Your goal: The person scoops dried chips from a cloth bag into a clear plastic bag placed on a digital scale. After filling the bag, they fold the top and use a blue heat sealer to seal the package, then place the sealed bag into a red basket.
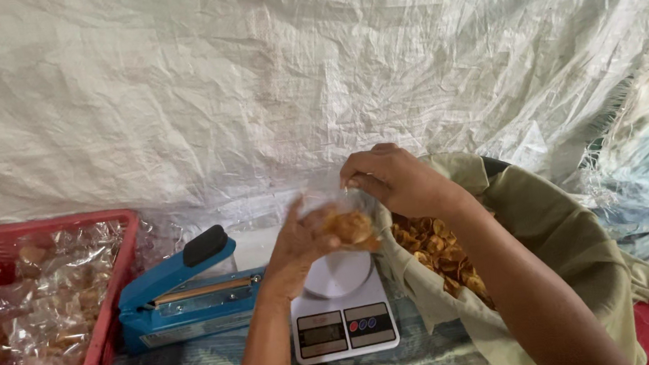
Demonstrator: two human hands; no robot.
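My left hand [297,245] cups a small clear plastic bag [341,219] holding golden-brown fried snack pieces, just above the round pan of a white digital kitchen scale [342,309]. My right hand [392,180] pinches the bag's top edge from above. Right of the hands, an olive-green cloth sack [564,243] lies open, with more of the same fried pieces [441,252] inside it.
A blue heat sealer [185,295] with a black handle sits left of the scale. A red plastic basket [105,331] at far left holds several filled clear bags. White woven sheeting [251,78] hangs behind everything. A patterned cloth covers the surface below.
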